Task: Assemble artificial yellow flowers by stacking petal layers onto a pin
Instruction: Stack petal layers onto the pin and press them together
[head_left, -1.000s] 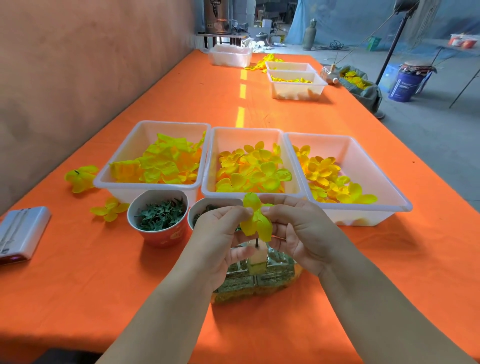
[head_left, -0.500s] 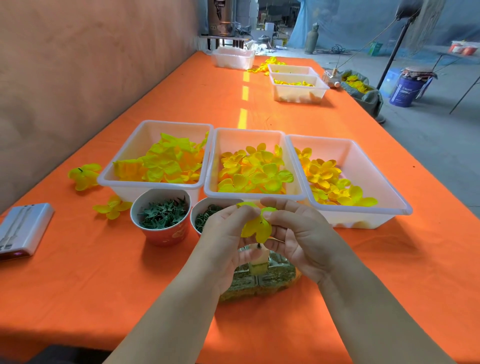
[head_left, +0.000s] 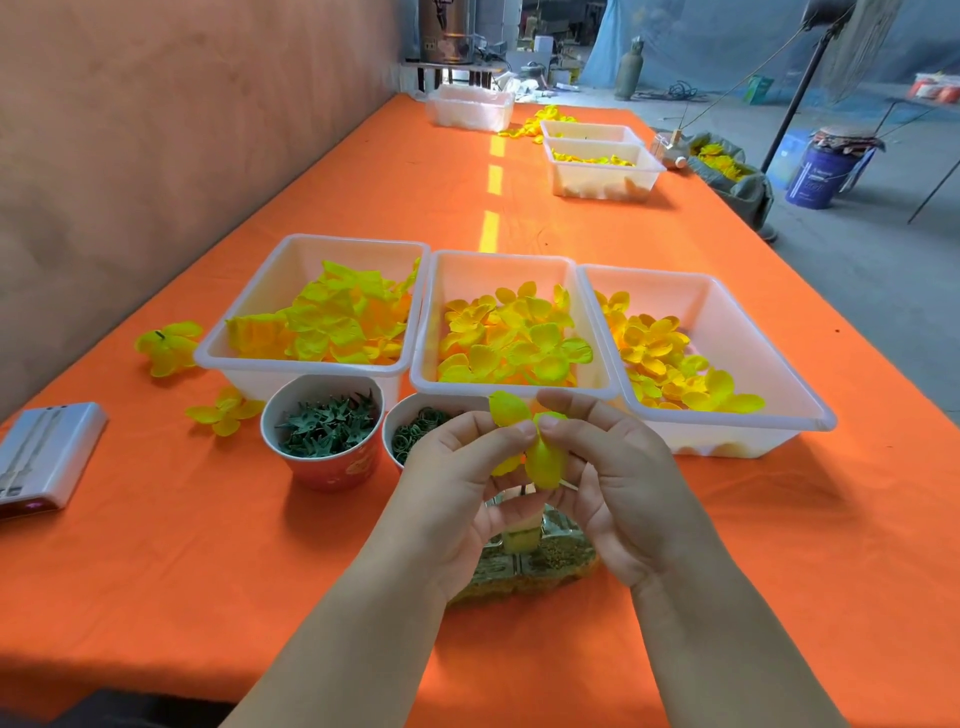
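Both hands meet over the near middle of the orange table (head_left: 675, 571): the left hand (head_left: 457, 488) and right hand (head_left: 618, 483) each pinch the yellow petal layer (head_left: 543, 460) between thumb and fingertips, other fingers loosely curled. The petal layer sits between the two hands, just above the pin (head_left: 521, 491), which rises from a small block (head_left: 522, 540). Three white trays (head_left: 727, 436) of yellow petals lie just beyond.
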